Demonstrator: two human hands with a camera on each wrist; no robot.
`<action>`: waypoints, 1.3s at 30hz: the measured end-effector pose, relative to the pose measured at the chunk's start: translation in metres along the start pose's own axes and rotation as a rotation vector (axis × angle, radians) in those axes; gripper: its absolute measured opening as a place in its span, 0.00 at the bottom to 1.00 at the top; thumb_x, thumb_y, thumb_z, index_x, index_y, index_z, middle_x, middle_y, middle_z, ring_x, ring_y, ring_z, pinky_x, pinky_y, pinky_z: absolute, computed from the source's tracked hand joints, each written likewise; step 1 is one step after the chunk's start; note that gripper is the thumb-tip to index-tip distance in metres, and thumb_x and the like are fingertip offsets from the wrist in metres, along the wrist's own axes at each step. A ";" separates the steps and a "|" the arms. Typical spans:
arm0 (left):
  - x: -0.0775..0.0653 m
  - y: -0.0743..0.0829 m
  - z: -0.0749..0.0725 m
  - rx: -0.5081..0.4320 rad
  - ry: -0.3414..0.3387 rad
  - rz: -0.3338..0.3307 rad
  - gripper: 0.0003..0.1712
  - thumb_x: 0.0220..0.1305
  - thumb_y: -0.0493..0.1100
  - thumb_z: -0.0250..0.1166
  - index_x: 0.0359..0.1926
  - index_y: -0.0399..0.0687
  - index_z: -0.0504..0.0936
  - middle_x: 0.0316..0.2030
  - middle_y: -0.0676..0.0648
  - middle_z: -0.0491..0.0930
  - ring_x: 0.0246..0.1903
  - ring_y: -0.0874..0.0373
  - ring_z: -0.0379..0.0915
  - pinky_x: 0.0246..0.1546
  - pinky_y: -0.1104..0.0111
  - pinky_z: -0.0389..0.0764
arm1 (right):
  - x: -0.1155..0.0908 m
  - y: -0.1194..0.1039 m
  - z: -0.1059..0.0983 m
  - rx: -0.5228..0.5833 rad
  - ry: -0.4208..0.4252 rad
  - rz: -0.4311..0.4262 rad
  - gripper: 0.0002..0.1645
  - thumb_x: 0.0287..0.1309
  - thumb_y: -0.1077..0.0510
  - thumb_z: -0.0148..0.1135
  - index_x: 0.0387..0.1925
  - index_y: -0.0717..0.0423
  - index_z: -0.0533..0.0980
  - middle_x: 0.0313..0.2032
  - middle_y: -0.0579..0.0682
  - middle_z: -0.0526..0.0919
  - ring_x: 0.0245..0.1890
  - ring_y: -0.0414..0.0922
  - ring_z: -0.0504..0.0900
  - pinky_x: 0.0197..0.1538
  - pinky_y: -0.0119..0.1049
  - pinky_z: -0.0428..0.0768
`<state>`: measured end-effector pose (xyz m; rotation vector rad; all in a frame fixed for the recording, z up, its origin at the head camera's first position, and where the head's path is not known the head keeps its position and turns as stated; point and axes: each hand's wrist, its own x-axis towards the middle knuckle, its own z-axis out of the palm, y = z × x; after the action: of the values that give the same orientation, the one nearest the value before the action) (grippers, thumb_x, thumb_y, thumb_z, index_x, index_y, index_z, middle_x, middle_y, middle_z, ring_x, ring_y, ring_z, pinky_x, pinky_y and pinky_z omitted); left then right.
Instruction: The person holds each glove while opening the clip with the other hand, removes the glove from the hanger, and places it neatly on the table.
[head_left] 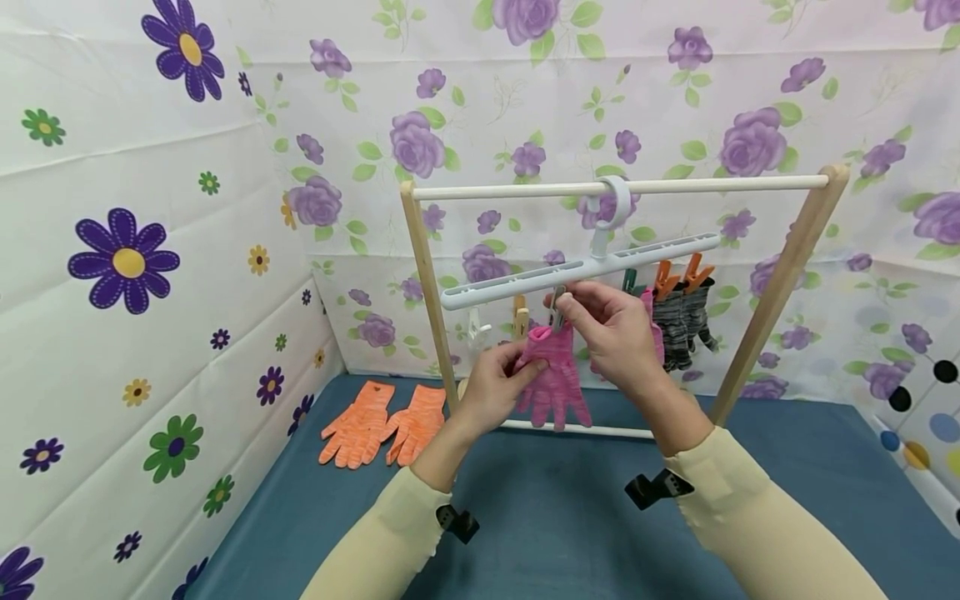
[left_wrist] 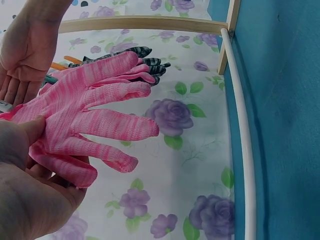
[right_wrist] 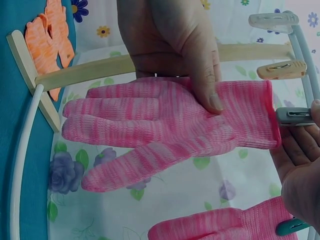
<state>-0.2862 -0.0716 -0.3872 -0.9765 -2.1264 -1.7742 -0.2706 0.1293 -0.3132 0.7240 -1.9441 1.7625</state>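
Note:
A pink knitted glove (head_left: pixel 557 387) hangs fingers down below the grey-white hanger (head_left: pixel 525 282). My left hand (head_left: pixel 491 390) pinches its palm area between thumb and fingers, thumb on the near side. Up at the cuff, my right hand (head_left: pixel 617 329) pinches a grey clothespin (right_wrist: pixel 294 116); in the right wrist view the clothespin's tip meets the red-edged cuff. A second pink glove (right_wrist: pixel 210 225), held by a green clothespin (right_wrist: pixel 291 227), hangs beside it, partly behind my right hand in the head view.
Black-and-grey gloves (head_left: pixel 675 329) hang from orange clothespins (head_left: pixel 664 279) at the hanger's right. A wooden clothespin (head_left: pixel 520 318) and a white one (head_left: pixel 476 329) hang at its left. The hanger hooks over the rack's white rod (head_left: pixel 510 191). Two orange gloves (head_left: pixel 358 427) lie on the blue table (head_left: pixel 540 517).

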 end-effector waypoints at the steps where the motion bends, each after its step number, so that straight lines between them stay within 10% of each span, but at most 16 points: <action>1: 0.000 0.000 0.000 0.002 0.001 0.000 0.09 0.76 0.37 0.66 0.52 0.37 0.87 0.22 0.43 0.74 0.18 0.60 0.65 0.20 0.71 0.68 | 0.000 0.000 0.000 -0.002 0.001 -0.003 0.18 0.75 0.59 0.66 0.59 0.66 0.82 0.50 0.61 0.89 0.50 0.42 0.88 0.55 0.32 0.83; 39: -0.043 0.005 -0.023 0.053 0.064 -0.114 0.08 0.77 0.41 0.67 0.50 0.44 0.89 0.21 0.46 0.73 0.18 0.57 0.66 0.19 0.70 0.67 | -0.004 -0.002 0.001 -0.010 -0.048 0.005 0.25 0.76 0.59 0.64 0.68 0.65 0.76 0.60 0.59 0.84 0.57 0.42 0.85 0.59 0.32 0.81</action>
<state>-0.2566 -0.1075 -0.4011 -0.7895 -2.2177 -1.7653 -0.2661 0.1284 -0.3138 0.7657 -1.9865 1.7523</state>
